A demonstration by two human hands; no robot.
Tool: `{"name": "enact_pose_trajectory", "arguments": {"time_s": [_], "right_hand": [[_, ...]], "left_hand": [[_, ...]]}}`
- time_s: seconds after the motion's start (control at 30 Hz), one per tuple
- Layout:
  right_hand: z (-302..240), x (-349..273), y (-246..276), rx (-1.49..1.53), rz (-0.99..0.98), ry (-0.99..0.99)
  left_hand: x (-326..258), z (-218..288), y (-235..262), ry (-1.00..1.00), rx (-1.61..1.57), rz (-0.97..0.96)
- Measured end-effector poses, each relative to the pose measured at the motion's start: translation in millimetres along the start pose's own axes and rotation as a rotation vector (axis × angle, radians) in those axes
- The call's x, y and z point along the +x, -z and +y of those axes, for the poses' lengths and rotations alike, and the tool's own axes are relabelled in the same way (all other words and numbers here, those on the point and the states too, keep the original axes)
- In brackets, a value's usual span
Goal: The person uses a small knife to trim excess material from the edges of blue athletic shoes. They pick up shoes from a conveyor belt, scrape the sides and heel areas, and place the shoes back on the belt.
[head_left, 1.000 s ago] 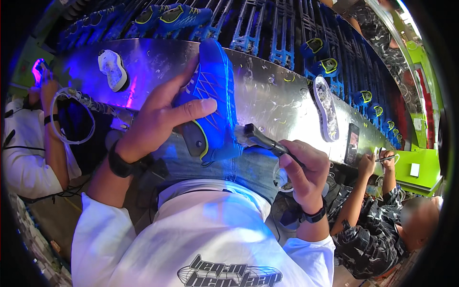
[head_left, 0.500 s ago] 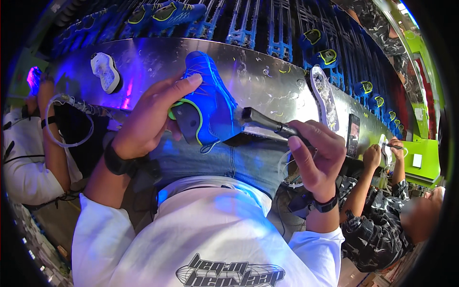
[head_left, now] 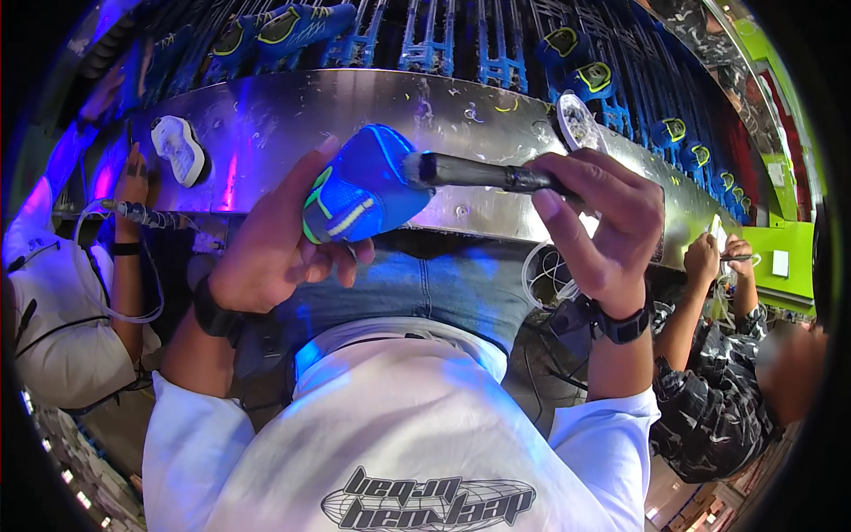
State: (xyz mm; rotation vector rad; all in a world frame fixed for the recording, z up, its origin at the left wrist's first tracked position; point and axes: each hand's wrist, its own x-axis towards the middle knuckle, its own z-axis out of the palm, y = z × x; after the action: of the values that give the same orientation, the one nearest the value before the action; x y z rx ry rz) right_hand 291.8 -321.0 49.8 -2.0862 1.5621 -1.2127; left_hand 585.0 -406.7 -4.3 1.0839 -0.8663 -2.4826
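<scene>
Gripped in my left hand (head_left: 266, 248) is a blue shoe upper (head_left: 377, 177) with lime-green trim. It is tilted so its heel end faces me, and most of its front is hidden. My right hand (head_left: 612, 222) pinches the handle of a black brush (head_left: 479, 174), held nearly level. The pale bristles touch the right side of the upper, close to its lower edge.
Across the front runs a metal bench (head_left: 275, 106). On it lie a white sole (head_left: 177, 151) at left and another sole (head_left: 578, 122) beyond my right hand. Behind is a rack (head_left: 425, 44) carrying several blue shoes. Co-workers' arms are on both sides.
The upper has been turned in my left hand, from its laced side showing to its heel end. The brush has moved up and left with it and lies more level.
</scene>
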Motion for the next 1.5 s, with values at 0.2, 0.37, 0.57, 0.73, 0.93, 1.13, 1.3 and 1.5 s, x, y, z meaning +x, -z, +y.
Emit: {"name": "enact_pose_trajectory", "arguments": {"time_s": [0.2,0.37,0.57,0.73,0.93,1.13,1.3,1.5], "right_hand": [[11,0,-3,0.075,0.022,-0.032],[26,-8,-8,0.181,0.02,-0.037],[39,-26,-15,0.266,0.015,-0.124],[49,-42,-20,0.281,0.007,-0.207],[59,-63,-17,0.35,0.157,-0.409],[35,-76,8,0.243,0.104,-0.476],[35,-100,49,0.656,0.435,-0.72],[33,-136,80,0.764,0.77,-0.793]], "left_hand": [[0,-16,2,0.116,-0.223,-0.003],[5,-26,8,0.134,-0.334,-0.199],[5,-24,-3,0.241,-0.533,-0.28],[9,-26,-3,0.213,-0.519,-0.308],[21,-32,-22,-0.049,0.024,-0.152],[63,-17,-35,0.075,-0.283,-0.158],[127,33,-94,0.028,0.003,-0.435],[297,91,-238,-0.549,0.986,-0.368]]}}
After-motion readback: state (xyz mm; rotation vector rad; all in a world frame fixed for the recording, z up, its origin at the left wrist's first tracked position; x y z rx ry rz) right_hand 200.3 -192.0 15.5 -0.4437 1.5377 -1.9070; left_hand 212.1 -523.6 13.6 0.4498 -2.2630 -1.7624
